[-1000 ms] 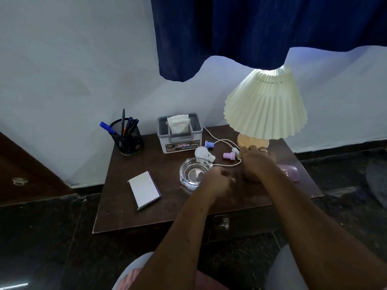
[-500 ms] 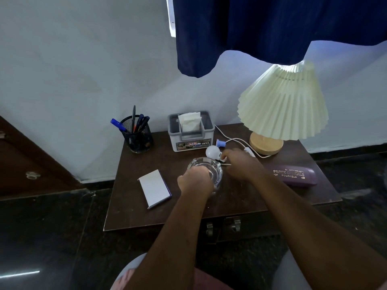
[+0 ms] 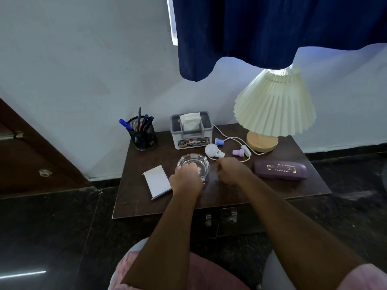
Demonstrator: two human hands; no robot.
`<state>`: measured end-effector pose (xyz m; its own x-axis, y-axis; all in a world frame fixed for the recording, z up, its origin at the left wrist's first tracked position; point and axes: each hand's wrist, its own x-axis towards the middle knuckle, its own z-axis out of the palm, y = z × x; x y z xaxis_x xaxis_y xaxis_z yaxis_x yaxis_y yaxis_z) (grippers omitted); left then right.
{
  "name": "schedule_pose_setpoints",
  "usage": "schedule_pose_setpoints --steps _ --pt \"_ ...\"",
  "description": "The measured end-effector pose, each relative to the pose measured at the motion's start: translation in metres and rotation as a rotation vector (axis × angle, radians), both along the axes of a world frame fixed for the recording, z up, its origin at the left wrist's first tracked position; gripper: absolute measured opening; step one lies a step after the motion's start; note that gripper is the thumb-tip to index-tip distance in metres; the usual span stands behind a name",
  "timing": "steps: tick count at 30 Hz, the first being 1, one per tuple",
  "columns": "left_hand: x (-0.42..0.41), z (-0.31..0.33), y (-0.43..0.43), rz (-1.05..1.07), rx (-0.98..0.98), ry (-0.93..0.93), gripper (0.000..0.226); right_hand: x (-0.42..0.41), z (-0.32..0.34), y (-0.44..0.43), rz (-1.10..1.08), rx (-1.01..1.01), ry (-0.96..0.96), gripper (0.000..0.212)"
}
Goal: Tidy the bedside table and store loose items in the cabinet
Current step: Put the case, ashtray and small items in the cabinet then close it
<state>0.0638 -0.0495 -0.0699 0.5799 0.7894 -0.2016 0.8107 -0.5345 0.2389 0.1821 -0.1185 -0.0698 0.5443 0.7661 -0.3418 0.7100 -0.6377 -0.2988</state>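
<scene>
- Left hand (image 3: 186,178) grips the glass ashtray (image 3: 193,164) at its near rim, on the surface (image 3: 230,198).
- Right hand (image 3: 230,171), just beside the ashtray, is curled; contents cannot be told.
- Judged step: ashtray pickup. Next move needs a level lift toward the cabinet (image 3: 240,225) below both hands.

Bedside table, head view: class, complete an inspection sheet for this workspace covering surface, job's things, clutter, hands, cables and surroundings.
Surface: dark wooden bedside table.
Job's things: glass ashtray, white bulb, purple case, white notepad lie loose on top.
Clutter: pen holder, tissue box, lamp at the back.
Hands: left hand grips the ashtray's near rim; right hand curled beside the white cord, grip unclear.
Cables: white cord loops past blue plug and pink plug to the lamp base.
Surroundings: white wall, blue curtain, dark floor, cabinet handles below.
</scene>
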Motion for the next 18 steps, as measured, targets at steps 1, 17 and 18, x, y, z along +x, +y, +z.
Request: schedule_pose_setpoints --steps 1,17,18 --pt "-0.004 0.002 -0.005 0.010 0.014 -0.033 0.039 -0.006 0.003 -0.002 -0.021 -0.010 0.035 0.025" --pt "-0.020 -0.047 -0.085 -0.035 -0.483 0.231 0.038 -0.062 -0.084 -0.101 -0.686 0.064 0.713 0.034" --pt "-0.020 -0.053 -0.085 0.002 -0.492 0.218 0.039 -0.062 -0.090 -0.099 -0.692 0.073 0.747 0.031"
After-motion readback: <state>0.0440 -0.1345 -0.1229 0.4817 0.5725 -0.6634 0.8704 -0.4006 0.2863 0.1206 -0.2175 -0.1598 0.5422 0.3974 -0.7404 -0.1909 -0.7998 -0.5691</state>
